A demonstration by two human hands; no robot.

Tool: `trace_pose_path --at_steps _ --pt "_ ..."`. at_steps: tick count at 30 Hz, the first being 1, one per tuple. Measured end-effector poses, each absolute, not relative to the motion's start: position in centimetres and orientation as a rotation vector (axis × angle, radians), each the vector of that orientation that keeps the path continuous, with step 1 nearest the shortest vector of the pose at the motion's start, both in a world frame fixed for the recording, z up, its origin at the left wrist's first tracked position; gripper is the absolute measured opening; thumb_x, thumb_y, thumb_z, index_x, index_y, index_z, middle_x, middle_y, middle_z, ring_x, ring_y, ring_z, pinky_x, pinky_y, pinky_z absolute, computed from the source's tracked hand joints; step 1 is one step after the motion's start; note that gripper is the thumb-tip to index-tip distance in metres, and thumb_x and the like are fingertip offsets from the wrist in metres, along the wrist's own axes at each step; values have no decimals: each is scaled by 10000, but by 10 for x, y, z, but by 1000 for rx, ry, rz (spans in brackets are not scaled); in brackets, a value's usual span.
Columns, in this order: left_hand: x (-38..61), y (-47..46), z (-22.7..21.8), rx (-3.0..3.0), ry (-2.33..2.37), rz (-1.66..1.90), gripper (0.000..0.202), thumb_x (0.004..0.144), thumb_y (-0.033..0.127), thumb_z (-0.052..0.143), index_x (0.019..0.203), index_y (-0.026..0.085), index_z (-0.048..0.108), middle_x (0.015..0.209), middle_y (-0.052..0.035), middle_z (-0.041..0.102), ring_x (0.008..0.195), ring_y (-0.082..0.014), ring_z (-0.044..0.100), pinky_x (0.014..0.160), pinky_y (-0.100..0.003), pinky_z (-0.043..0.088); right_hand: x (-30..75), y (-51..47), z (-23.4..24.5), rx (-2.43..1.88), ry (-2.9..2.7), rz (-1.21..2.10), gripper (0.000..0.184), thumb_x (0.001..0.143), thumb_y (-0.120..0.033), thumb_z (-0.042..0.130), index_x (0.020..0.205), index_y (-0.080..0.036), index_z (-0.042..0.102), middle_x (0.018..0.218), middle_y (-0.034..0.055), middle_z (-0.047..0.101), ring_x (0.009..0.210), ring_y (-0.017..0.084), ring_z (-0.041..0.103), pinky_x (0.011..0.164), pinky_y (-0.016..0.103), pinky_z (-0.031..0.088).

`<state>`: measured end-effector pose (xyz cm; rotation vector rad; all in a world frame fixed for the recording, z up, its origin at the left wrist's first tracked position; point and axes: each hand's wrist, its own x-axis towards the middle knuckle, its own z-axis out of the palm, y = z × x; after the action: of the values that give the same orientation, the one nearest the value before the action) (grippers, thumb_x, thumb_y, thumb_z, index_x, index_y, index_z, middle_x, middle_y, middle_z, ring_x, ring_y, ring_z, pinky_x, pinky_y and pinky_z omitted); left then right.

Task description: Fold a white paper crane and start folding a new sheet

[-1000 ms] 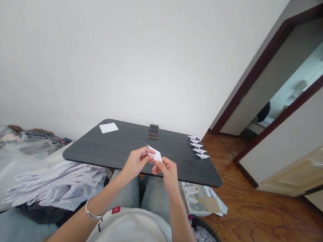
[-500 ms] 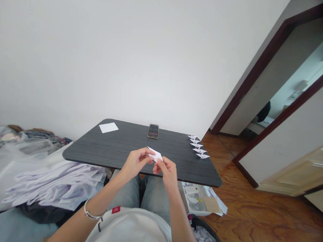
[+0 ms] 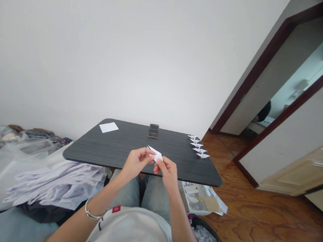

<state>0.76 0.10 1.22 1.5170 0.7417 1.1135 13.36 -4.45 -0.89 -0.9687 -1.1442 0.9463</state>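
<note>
A small folded white paper piece (image 3: 155,154) is pinched between both my hands just above the near edge of a dark grey table (image 3: 116,147). My left hand (image 3: 135,163) grips its left side with thumb and fingers closed. My right hand (image 3: 167,170) pinches its right side. A silver bracelet sits on my left wrist. A pointed tip of the paper sticks out to the upper left.
On the table lie a white paper square (image 3: 109,127) at the far left, a phone (image 3: 153,131) at the far middle, and several folded white paper figures (image 3: 198,147) along the right edge. Crumpled white sheets (image 3: 56,184) lie at left. An open doorway (image 3: 283,103) is at right.
The paper piece looks slightly narrower between my fingers, and both hands have closed in a little. Nothing else has moved.
</note>
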Motion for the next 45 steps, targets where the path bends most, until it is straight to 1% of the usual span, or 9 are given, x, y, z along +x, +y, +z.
trace_pose_path --at_steps 7,11,15,19,25,30,34,40,45 --pt "7 -1 13 1684 832 1091 170 704 215 577 825 113 641 706 -42 650 624 -137 606 634 -253 495 132 -45 -6 -1124 -1213 851 169 747 -311 556 672 -160 568 522 -25 527 471 102 484 478 218 434" --pt "6 -1 13 1687 830 1071 170 712 180 550 836 107 641 713 -47 657 624 -132 606 631 -245 490 132 -43 -9 -1108 -1191 878 167 743 -286 546 637 -159 561 507 -28 533 444 93 484 466 213 437" --pt "4 2 13 1640 825 1069 171 722 185 540 837 106 638 687 -45 659 615 -130 611 628 -243 488 137 -40 -13 -1065 -1208 963 149 733 -271 544 647 -153 574 485 -32 556 419 86 511 448 196 433" --pt "1 4 14 1616 788 1026 175 728 193 536 843 100 630 704 -55 670 624 -133 623 627 -242 487 145 -38 -14 -1004 -1240 1173 180 726 -307 542 732 -138 604 474 -19 604 401 98 556 419 189 433" --pt "-2 7 16 1590 764 984 169 722 194 547 835 98 629 690 -57 678 619 -141 634 611 -245 490 157 -42 -10 -900 -1313 1407 194 735 -272 540 846 -132 615 669 48 684 585 134 648 563 233 506" --pt "-4 7 18 1599 757 959 157 712 193 558 812 104 640 652 -45 672 575 -123 615 591 -235 489 165 -45 -11 -819 -1405 1508 307 785 -339 515 1005 -142 600 838 92 687 714 151 659 653 259 514" --pt "-5 8 18 1586 751 963 160 702 202 573 807 105 642 646 -44 671 568 -125 610 587 -238 490 166 -46 -10 -783 -1398 1556 341 771 -346 535 1033 -135 596 881 114 685 757 170 660 671 277 518" --pt "-6 8 19 1599 775 982 181 705 218 575 826 102 644 662 -48 674 556 -115 596 586 -233 488 168 -48 -8 -776 -1357 1568 347 712 -224 584 1051 -150 591 895 102 690 770 162 659 686 265 513" --pt "-7 8 19 1614 779 1024 183 714 237 571 827 116 650 699 -53 678 576 -122 604 596 -237 492 164 -47 -10 -795 -1294 1520 320 764 -334 519 985 -125 616 860 126 695 733 179 666 656 276 512"
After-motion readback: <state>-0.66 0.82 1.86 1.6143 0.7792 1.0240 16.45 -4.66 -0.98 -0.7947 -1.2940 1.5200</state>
